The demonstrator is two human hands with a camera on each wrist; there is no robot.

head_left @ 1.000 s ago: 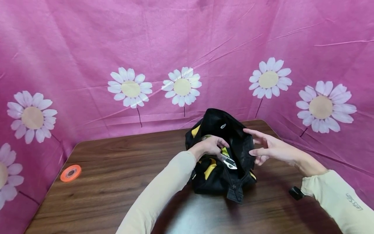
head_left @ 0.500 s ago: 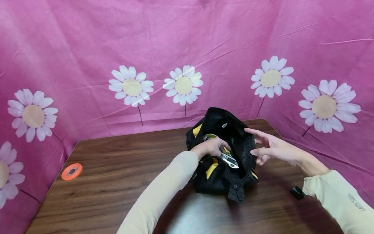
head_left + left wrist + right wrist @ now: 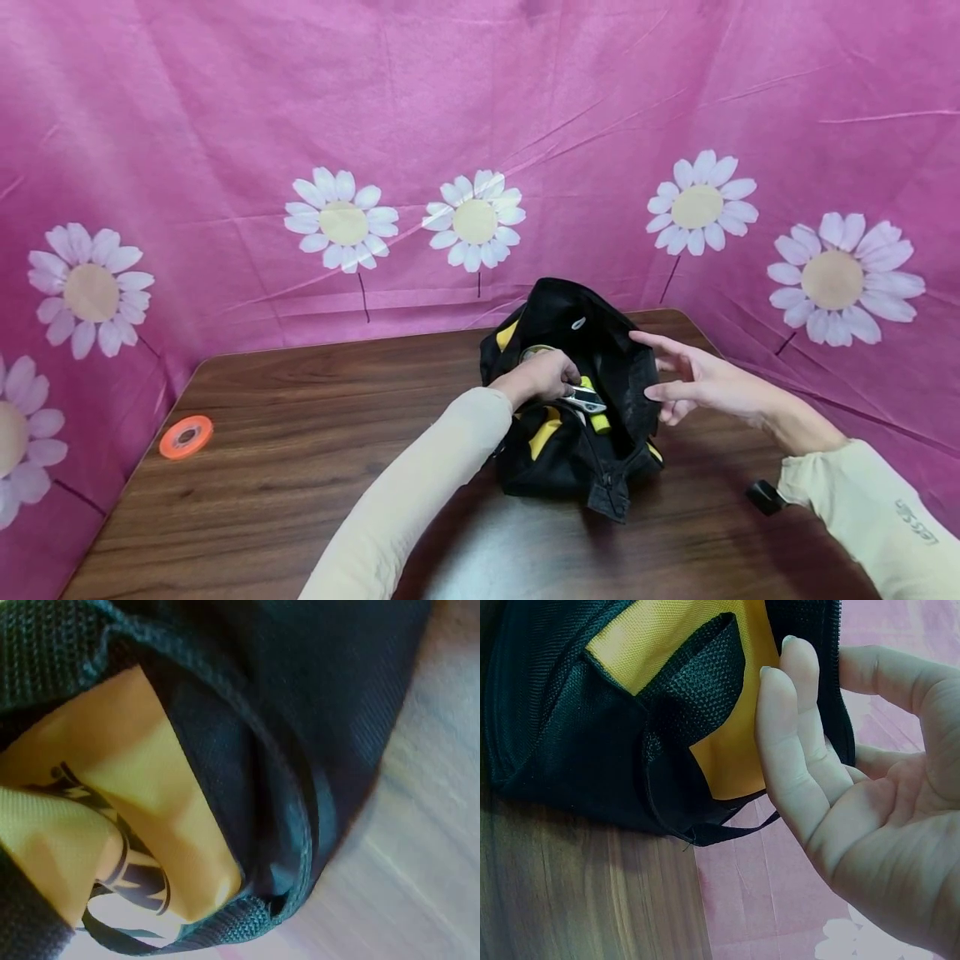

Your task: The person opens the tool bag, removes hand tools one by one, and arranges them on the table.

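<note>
A black tool bag [image 3: 543, 477] with yellow panels stands wide open on the table in the head view. My left hand [image 3: 546, 375] reaches into its mouth and grips a silver utility knife [image 3: 588, 401] with a dark inset; the fingertips are partly hidden. Beneath the knife shows a yellow-green item [image 3: 601, 424], its kind unclear. My right hand [image 3: 701, 385] holds the bag's right rim between thumb and fingers. The right wrist view shows this hand [image 3: 870, 787] against the bag's yellow end panel [image 3: 731, 765]. Only the bag's outside [image 3: 172, 802] fills the left wrist view.
A round item with a pale rim [image 3: 536, 350] sits in the bag behind my left wrist. An orange ring-shaped spool [image 3: 186, 437] lies at the table's left edge. The wooden table [image 3: 300, 433] meets a pink flowered curtain [image 3: 405, 100] at the back.
My left hand has turned the utility knife to lie flatter and shifted it slightly up and left, uncovering more of the yellow-green item. The right hand keeps its hold on the rim.
</note>
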